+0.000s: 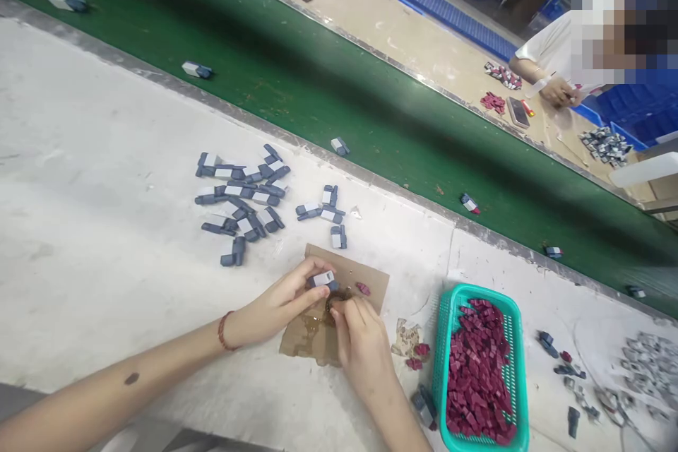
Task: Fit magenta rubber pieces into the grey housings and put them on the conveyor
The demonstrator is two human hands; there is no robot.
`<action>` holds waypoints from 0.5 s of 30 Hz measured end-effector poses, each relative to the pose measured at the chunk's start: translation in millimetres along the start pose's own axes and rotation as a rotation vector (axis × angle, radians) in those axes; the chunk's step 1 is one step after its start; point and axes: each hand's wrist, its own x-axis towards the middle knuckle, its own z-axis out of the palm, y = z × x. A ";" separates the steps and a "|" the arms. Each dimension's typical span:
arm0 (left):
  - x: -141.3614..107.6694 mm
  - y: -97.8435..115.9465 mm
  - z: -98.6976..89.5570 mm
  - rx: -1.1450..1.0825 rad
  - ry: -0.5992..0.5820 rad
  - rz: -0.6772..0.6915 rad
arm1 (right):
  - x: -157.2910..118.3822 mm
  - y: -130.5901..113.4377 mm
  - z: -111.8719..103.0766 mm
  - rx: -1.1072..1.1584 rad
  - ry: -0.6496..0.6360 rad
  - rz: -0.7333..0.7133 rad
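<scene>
My left hand (278, 305) grips a small grey-and-white plastic part (322, 280) between thumb and fingers, just above a piece of brown cardboard (342, 265). Close beside it, my right hand (363, 339) has its fingertips pinched together over a dark, roundish patch (333, 299) on the cardboard. What those fingers hold, if anything, is hidden. A shiny wet amber stain (312, 335) spreads over the cardboard's lower part. One small maroon piece (363, 288) lies on the cardboard, right of the left hand's fingertips.
Several grey-and-white parts (241, 191) lie grouped on the white table. A teal basket (439, 360) of maroon pieces stands at right, with loose grey pieces (649, 367) beyond. Spaced parts lie on a green conveyor belt (296, 99). Across it, a person's hands (560, 93) work.
</scene>
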 end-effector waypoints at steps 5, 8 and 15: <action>-0.9 -3.8 2.7 0.011 0.024 0.048 | 0.5 7.0 -7.9 0.656 0.112 0.409; -0.4 -6.7 3.8 0.030 0.015 0.121 | 2.7 8.5 -11.2 0.910 0.235 0.548; -0.6 -7.4 5.3 0.096 0.047 0.188 | 9.1 -0.2 -5.0 1.050 0.238 0.553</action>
